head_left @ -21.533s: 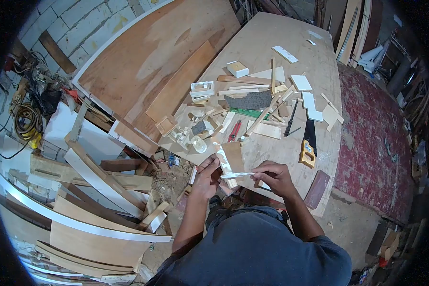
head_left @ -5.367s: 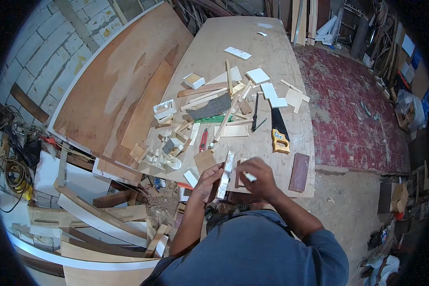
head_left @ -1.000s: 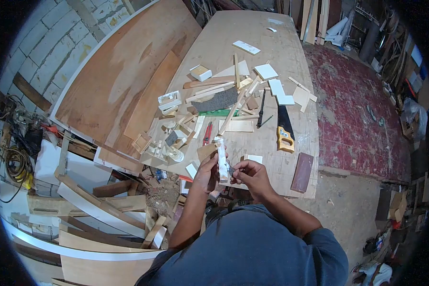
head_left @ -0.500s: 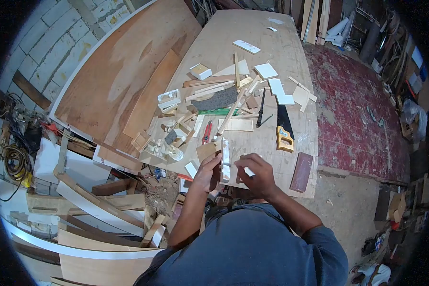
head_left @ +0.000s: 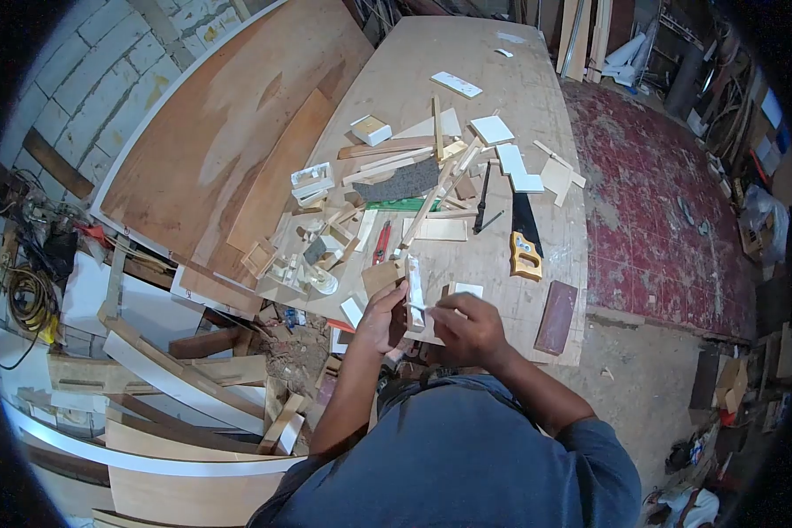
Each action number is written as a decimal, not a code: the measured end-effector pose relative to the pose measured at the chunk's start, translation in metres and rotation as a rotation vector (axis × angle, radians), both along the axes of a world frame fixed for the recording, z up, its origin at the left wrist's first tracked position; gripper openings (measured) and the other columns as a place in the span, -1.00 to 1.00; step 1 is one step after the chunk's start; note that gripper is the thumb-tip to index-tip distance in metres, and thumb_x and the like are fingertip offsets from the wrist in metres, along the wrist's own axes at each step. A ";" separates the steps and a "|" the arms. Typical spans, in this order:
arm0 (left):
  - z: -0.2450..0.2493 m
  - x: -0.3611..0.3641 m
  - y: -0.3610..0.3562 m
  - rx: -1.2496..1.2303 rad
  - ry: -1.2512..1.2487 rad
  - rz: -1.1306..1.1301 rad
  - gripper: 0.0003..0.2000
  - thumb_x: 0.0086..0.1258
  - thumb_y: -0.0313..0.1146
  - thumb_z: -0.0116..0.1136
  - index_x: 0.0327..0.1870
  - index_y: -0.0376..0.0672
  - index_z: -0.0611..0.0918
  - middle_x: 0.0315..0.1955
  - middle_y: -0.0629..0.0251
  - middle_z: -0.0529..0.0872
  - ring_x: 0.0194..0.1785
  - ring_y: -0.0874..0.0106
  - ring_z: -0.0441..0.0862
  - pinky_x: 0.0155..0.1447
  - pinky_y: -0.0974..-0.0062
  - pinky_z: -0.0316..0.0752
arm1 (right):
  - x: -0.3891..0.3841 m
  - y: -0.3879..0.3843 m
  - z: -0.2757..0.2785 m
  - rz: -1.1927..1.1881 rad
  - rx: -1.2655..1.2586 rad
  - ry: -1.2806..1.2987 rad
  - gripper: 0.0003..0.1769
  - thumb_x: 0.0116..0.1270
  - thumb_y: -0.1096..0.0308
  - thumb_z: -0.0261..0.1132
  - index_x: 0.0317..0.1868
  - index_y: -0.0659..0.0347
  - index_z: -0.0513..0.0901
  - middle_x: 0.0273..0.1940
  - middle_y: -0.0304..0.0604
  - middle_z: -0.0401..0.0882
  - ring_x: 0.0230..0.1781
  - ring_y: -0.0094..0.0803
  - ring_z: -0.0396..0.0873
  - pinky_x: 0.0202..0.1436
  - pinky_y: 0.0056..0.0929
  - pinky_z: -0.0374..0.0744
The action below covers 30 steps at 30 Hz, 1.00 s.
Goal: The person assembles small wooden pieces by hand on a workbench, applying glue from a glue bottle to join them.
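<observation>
Near the front edge of the worktable, my left hand (head_left: 385,319) is closed on a narrow white-faced wooden piece (head_left: 415,290), which points away from me. My right hand (head_left: 468,327) is just to the right, its fingers pinched on a small, thin, pale item that reaches the white face; it is too small to name. A brown wooden block (head_left: 382,276) lies left of the held piece. Behind my right hand is a small white block (head_left: 467,289). A red cutter (head_left: 382,243) lies farther up on the left.
Wood scraps, a dark grey abrasive sheet (head_left: 400,183) and white offcuts lie on the worktable (head_left: 414,53). To the right are a yellow-handled saw (head_left: 526,256) and a reddish-brown block (head_left: 556,318). Large panels (head_left: 211,132) lean left; curved boards lie lower left.
My right hand has moved slightly left and down toward the held piece, its fingers now closer together. The white block behind it shows more. My left hand has hardly moved.
</observation>
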State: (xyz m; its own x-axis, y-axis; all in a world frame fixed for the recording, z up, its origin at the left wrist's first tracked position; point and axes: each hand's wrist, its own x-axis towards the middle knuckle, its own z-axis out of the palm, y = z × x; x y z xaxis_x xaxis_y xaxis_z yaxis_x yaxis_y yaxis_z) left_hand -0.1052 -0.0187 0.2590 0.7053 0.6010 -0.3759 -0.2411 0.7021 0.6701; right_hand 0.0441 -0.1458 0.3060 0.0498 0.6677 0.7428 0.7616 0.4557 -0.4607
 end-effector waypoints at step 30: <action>-0.022 -0.008 0.017 -0.246 -0.253 0.003 -0.62 0.50 -0.34 0.06 0.20 -0.39 0.38 -0.09 0.16 0.56 -0.12 0.40 0.60 -0.08 0.49 0.62 | -0.002 0.001 0.000 0.017 0.158 -0.011 -0.69 -0.11 0.63 0.40 -0.25 0.29 0.67 -0.38 -0.12 0.58 -0.44 -0.25 0.62 -0.42 -0.32 0.59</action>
